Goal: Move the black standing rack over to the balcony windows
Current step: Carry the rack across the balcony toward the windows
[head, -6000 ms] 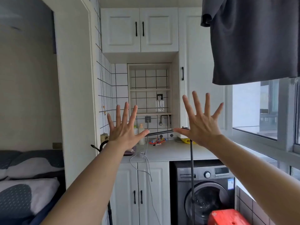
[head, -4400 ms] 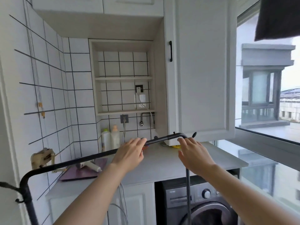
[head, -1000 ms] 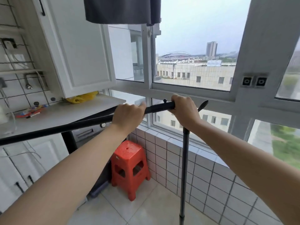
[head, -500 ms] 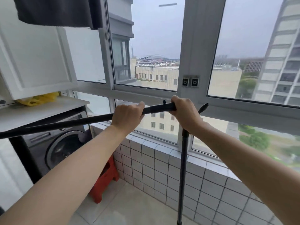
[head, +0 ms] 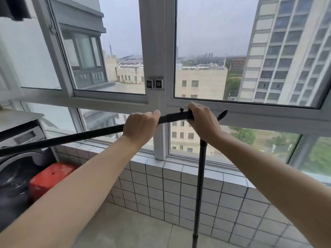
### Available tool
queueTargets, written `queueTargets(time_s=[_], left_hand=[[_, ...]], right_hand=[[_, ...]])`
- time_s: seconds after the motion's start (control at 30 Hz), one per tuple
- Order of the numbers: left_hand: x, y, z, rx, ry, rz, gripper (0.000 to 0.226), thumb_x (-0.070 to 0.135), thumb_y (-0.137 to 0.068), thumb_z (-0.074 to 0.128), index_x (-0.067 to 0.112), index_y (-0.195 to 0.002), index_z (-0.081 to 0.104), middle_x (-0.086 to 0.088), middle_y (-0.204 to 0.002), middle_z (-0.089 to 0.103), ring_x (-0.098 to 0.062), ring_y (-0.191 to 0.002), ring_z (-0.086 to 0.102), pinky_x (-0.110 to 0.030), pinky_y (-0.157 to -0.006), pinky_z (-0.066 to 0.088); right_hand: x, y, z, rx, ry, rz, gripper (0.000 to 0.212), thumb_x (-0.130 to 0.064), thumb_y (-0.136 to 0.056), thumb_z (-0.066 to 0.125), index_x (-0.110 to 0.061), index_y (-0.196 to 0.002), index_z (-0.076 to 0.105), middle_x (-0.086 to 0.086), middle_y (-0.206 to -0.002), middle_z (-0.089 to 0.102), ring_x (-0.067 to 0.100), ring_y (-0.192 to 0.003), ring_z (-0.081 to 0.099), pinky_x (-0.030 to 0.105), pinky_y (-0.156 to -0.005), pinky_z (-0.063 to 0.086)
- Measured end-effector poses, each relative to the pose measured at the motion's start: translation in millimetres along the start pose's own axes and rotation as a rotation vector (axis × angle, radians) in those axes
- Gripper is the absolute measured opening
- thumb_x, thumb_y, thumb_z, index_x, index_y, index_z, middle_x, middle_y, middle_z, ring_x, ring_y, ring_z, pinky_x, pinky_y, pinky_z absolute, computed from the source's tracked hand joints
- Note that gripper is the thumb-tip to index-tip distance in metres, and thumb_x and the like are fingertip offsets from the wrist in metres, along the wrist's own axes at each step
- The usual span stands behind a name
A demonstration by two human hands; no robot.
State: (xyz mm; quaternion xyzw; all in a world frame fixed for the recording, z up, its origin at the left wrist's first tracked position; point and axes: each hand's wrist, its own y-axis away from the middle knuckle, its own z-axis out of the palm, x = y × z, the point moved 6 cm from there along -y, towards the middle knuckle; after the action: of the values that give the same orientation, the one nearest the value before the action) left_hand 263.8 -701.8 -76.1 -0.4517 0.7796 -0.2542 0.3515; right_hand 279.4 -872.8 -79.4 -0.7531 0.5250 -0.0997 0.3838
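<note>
The black standing rack [head: 175,116] has a thin top bar that runs from the lower left up to the centre, and a black upright pole [head: 200,185] that drops to the floor on the right. My left hand [head: 140,127] is closed around the top bar. My right hand [head: 202,120] grips the bar's right end, just above the pole. The balcony windows [head: 154,51] fill the view right behind the rack. The rack's foot and left end are out of frame.
A low tiled wall [head: 170,190] with a sill runs under the windows. A washing machine [head: 16,151] under a counter stands at the left, with a red plastic stool [head: 50,178] beside it. Bare floor tiles [head: 134,231] lie in front of the wall.
I went from open hands to gripping the rack's bar, then turned right with it. The view swung from the cabinets and washer to the windows, which are now closer.
</note>
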Motion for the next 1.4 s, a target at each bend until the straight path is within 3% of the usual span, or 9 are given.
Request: queueTargets(time_s=[0.27, 0.43, 0.63, 1.0, 1.4], left_hand=[[70, -41, 18, 0.008, 0.039, 0.045, 0.020, 0.018, -0.082, 0.067, 0.010, -0.070, 0.053, -0.003, -0.046, 0.056, -0.023, -0.034, 0.047, -0.022, -0.041, 0.029], [124, -67, 23, 0.001, 0.043, 0.050, 0.019, 0.016, -0.080, 0.068, 0.011, -0.068, 0.054, -0.002, -0.044, 0.054, -0.020, -0.034, 0.034, -0.022, -0.040, 0.027], [194, -101, 17, 0.019, 0.047, 0.051, 0.022, 0.015, -0.075, 0.074, 0.008, -0.066, 0.055, -0.005, -0.043, 0.056, -0.025, -0.032, 0.049, -0.021, -0.041, 0.025], [339, -169, 20, 0.056, 0.074, 0.032, 0.019, 0.011, -0.078, 0.071, 0.006, -0.069, 0.055, -0.008, -0.046, 0.057, -0.028, -0.033, 0.052, -0.024, -0.042, 0.028], [446, -235, 48, 0.030, 0.121, 0.033, 0.014, 0.015, -0.084, 0.067, 0.006, -0.075, 0.059, -0.008, -0.052, 0.061, -0.028, -0.040, 0.055, -0.025, -0.042, 0.030]], right_hand=[[71, 19, -38, 0.043, 0.078, 0.079, 0.010, -0.005, -0.089, 0.055, -0.007, -0.083, 0.046, 0.011, -0.078, 0.058, 0.030, -0.063, 0.051, 0.034, -0.055, 0.040], [120, 36, -70, 0.067, 0.083, 0.090, 0.015, -0.006, -0.090, 0.057, -0.006, -0.080, 0.046, 0.011, -0.075, 0.056, 0.030, -0.061, 0.050, 0.037, -0.053, 0.043], [179, 52, -115, 0.050, 0.054, 0.085, 0.013, -0.004, -0.091, 0.053, -0.003, -0.079, 0.047, 0.013, -0.073, 0.057, 0.031, -0.061, 0.053, 0.048, -0.057, 0.051], [312, 82, -200, 0.020, 0.042, 0.069, 0.010, 0.001, -0.089, 0.055, -0.003, -0.083, 0.050, 0.015, -0.076, 0.060, 0.031, -0.064, 0.056, 0.049, -0.060, 0.053], [434, 93, -246, 0.070, 0.069, 0.145, 0.009, -0.001, -0.092, 0.054, -0.003, -0.085, 0.050, 0.018, -0.077, 0.059, 0.032, -0.065, 0.055, 0.048, -0.063, 0.053]])
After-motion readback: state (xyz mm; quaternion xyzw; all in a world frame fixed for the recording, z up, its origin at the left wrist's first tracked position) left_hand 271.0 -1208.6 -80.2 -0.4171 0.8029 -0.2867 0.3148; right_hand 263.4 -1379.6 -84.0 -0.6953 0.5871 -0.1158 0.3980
